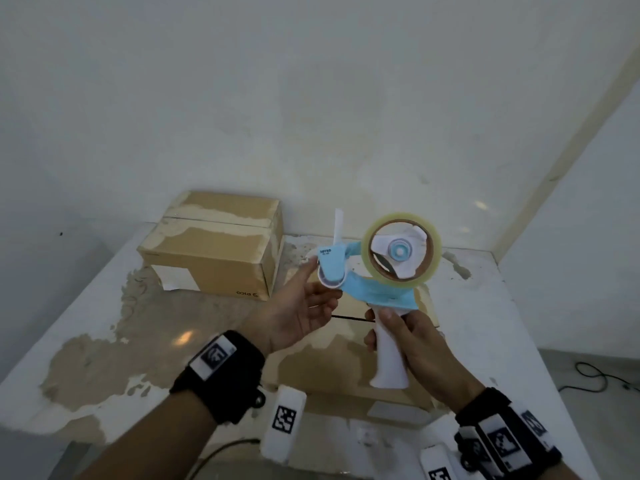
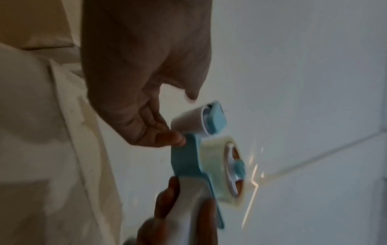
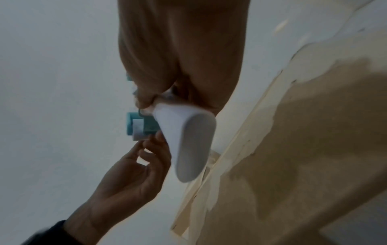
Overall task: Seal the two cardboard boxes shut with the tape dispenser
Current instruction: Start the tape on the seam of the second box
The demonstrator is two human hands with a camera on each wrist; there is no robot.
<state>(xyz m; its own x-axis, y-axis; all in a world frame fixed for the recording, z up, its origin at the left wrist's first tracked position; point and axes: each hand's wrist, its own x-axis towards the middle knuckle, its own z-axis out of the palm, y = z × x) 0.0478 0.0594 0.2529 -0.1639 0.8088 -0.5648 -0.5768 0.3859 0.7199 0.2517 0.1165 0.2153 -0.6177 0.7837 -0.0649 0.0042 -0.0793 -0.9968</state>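
Observation:
My right hand [image 1: 415,344] grips the white handle of the tape dispenser [image 1: 367,289] and holds it up over the table. The dispenser has a blue frame, and its clear tape roll [image 1: 401,251] faces me. The handle's butt end fills the right wrist view [image 3: 188,140]. My left hand [image 1: 298,310] is palm-up at the front roller, its fingertips [image 2: 173,137] touching the roller and frame. One closed cardboard box [image 1: 214,251] stands at the back left. A second box [image 1: 346,372] lies beneath both hands, mostly hidden.
The white table [image 1: 69,306] has large patches of peeled tan surface. A wall rises right behind the far box, and another closes in on the right. A dark cable [image 1: 595,375] lies on the floor to the right.

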